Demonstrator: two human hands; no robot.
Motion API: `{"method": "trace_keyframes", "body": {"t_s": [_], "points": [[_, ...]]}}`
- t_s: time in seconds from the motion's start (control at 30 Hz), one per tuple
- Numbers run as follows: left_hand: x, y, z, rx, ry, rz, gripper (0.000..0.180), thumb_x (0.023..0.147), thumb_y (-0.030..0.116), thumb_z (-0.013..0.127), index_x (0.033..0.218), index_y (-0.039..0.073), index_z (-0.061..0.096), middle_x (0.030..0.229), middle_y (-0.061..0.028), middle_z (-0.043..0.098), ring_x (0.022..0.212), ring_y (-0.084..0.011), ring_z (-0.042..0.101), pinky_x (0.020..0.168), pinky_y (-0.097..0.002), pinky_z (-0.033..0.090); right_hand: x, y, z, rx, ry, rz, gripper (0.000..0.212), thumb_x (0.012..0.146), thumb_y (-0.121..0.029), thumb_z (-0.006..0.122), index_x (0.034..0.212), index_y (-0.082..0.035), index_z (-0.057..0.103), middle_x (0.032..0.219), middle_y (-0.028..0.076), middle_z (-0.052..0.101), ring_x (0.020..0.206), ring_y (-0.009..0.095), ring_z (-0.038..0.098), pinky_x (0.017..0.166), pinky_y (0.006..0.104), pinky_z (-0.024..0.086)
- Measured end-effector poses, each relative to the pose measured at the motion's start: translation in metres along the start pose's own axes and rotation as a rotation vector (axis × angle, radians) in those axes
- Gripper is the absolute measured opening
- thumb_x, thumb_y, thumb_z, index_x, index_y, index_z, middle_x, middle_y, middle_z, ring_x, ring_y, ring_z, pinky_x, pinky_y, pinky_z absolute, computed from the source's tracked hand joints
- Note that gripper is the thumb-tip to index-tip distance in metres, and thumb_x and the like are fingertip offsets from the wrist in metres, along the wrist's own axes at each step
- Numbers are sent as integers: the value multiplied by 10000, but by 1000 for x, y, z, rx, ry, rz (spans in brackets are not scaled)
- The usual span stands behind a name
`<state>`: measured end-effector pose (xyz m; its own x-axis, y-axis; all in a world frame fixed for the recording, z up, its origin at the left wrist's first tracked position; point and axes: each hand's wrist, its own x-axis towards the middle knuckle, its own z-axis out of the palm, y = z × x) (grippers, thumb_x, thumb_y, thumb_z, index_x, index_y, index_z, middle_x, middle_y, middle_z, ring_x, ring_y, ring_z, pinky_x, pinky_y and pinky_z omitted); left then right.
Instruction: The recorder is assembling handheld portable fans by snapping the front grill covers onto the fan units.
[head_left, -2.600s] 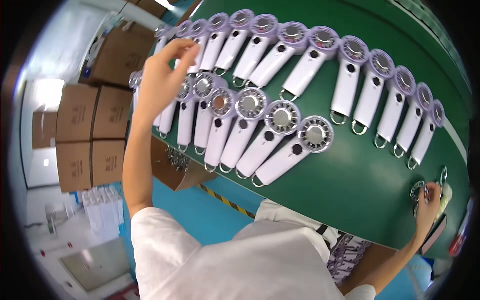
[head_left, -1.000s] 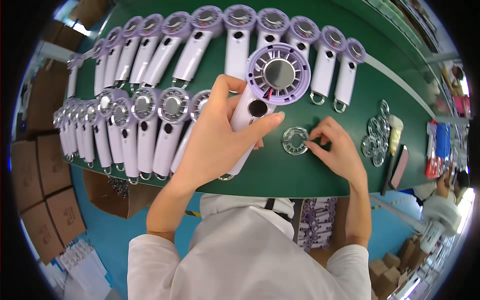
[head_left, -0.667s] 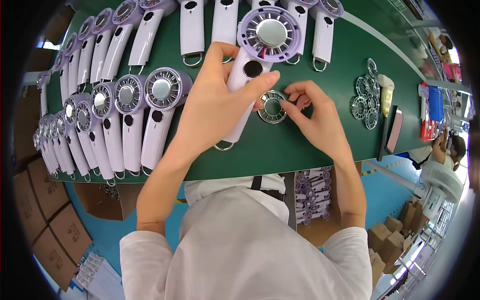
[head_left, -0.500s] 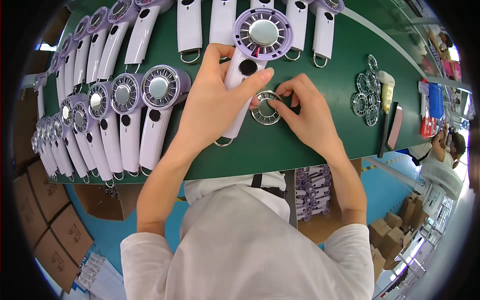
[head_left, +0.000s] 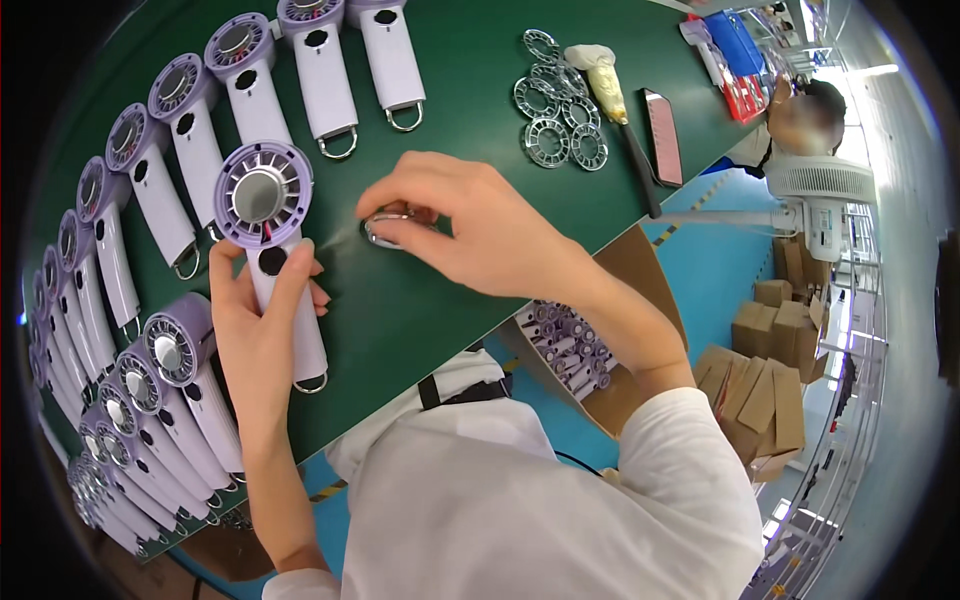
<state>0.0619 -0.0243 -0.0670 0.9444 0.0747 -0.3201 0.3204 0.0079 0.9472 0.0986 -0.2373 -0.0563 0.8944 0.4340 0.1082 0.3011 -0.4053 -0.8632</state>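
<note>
My left hand (head_left: pixel 250 340) is wrapped round the white handle of a handheld fan (head_left: pixel 262 195), its thumb over the front below the dark oval button. The fan has a lilac round head with a silver disc in the middle and fins around it; a wire loop hangs at the handle's foot. In my right hand (head_left: pixel 475 225) a shiny silver ring (head_left: pixel 376 238) is pinched between thumb and fingers, tilted and partly hidden by them. The ring is to the right of the fan, apart from it.
Similar fans (head_left: pixel 160 200) stand in rows at the left and back of the green table (head_left: pixel 400 340). Loose silver rings (head_left: pixel 547 143) lie at the far right, beside a mallet with a wrapped head (head_left: pixel 603 90) and a pink-faced flat object (head_left: pixel 663 138). An open carton (head_left: pixel 640 270) holds more fans below.
The view has swung, shifting the table leftward and tilting it. My right hand now has the ring tilted in its grip, farther from the fan. The left hand keeps hold of the fan.
</note>
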Motion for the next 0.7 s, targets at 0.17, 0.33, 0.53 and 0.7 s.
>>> {"method": "trace_keyframes", "body": {"t_s": [0.17, 0.33, 0.53, 0.7], "points": [[3, -3, 2, 1, -16, 10, 374, 914, 183, 699, 1116, 40, 417, 844, -88, 670, 666, -118, 616, 589, -241, 488, -13, 20, 19, -206, 63, -195, 177, 828, -78, 722, 990, -40, 660, 824, 52, 610, 796, 222, 548, 642, 337, 480], [3, -3, 5, -51, -68, 9, 365, 918, 189, 695, 1105, 39, 421, 875, -106, 689, 671, -122, 621, 591, -242, 493, -21, 25, 26, -188, -43, -299, 213, 826, -73, 731, 1033, -54, 684, 820, 60, 631, 738, 209, 589, 626, 320, 490], [0, -7, -3, -21, -189, -36, 332, 931, 188, 682, 1089, 37, 432, 885, -86, 690, 692, -104, 628, 582, -243, 495, 2, -32, -18, 86, -16, -65, 220, 795, 22, 753, 1006, 0, 698, 997, 85, 693, 809, 110, 652, 720, 246, 522], [4, -9, 3, -47, -312, -82, 446, 891, 266, 723, 1110, 30, 413, 846, -80, 650, 673, -112, 607, 591, -261, 485, 25, -50, -32, 12, 40, -12, 159, 839, 63, 688, 995, 60, 659, 903, 73, 678, 815, 120, 653, 732, 222, 509]]}}
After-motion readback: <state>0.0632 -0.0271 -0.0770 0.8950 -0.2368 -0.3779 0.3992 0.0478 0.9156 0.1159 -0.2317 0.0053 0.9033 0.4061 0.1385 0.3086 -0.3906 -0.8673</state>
